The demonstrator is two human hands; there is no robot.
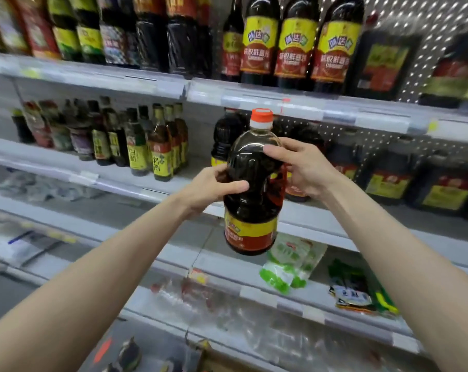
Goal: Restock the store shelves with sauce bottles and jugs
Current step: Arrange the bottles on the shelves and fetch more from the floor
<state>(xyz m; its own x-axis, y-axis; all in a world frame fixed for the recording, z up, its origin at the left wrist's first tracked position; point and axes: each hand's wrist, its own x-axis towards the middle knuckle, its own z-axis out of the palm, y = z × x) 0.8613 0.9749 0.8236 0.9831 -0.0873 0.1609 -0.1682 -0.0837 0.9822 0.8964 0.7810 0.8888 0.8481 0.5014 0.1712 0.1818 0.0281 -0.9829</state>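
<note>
A person's two bare arms reach forward toward store shelving, and both hands are clamped on one large jug of dark sauce (251, 194), held in the air at the centre of the view. The jug stands almost upright: its long axis runs from the orange cap (261, 118) at 12 o'clock down to the yellow-and-red label at 6 o'clock, with the top leaning slightly toward 1 o'clock. The left hand (214, 186) grips the jug's waist from 9 o'clock, thumb lying across the front. The right hand (302, 167) grips higher, at the shoulder from 3 o'clock, thumb pressed on the front below the neck. The hands are apart, with the jug's width between them, and neither is nearer the shelf than the other by any clear margin. The middle shelf (321, 224) lies straight ahead, behind the jug's lower half, so the move ahead is probably a forward push and a lowering. A row of similar dark jugs (388, 178) stands on that shelf toward 2 to 3 o'clock, and small bottles (160, 151) toward 10 o'clock (whether a free spot lies directly behind the held jug cannot be told, since it blocks the view).
</note>
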